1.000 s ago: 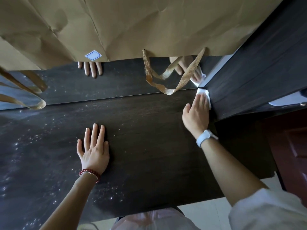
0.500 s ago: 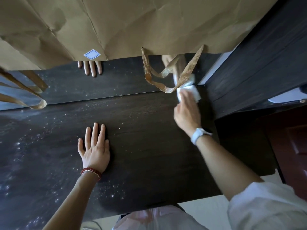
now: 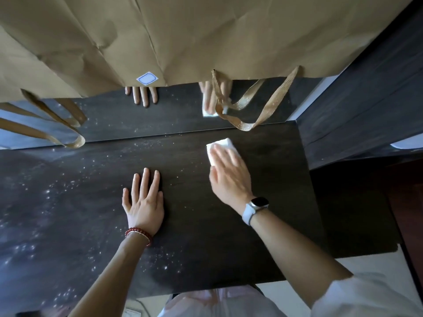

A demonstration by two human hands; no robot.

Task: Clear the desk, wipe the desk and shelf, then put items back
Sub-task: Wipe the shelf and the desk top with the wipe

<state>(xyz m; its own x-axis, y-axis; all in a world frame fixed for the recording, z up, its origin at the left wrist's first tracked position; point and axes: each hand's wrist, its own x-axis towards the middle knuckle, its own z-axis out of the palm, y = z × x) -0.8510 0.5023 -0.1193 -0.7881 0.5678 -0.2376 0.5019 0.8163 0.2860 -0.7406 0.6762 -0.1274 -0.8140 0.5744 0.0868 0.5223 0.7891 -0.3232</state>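
Note:
The dark wooden desk (image 3: 194, 236) fills the view, dusty with pale specks on its left half. My right hand (image 3: 229, 172) lies flat on a folded white wipe (image 3: 220, 145) and presses it onto the desk near the back, right of centre. My left hand (image 3: 144, 202) rests flat on the desk with straight fingers, a red bead bracelet on its wrist. A mirror (image 3: 178, 115) along the back edge reflects both hands and the wipe.
Brown paper bags (image 3: 206, 35) hang over the mirror, their ribbon handles (image 3: 263, 110) dangling to the desk's back edge. A dark wooden side panel (image 3: 366, 99) rises at the right. The desk's front edge meets pale floor (image 3: 366, 261) at lower right.
My right hand has slid the wipe left and toward me, away from the right back corner by the side panel. My left hand has stayed in place.

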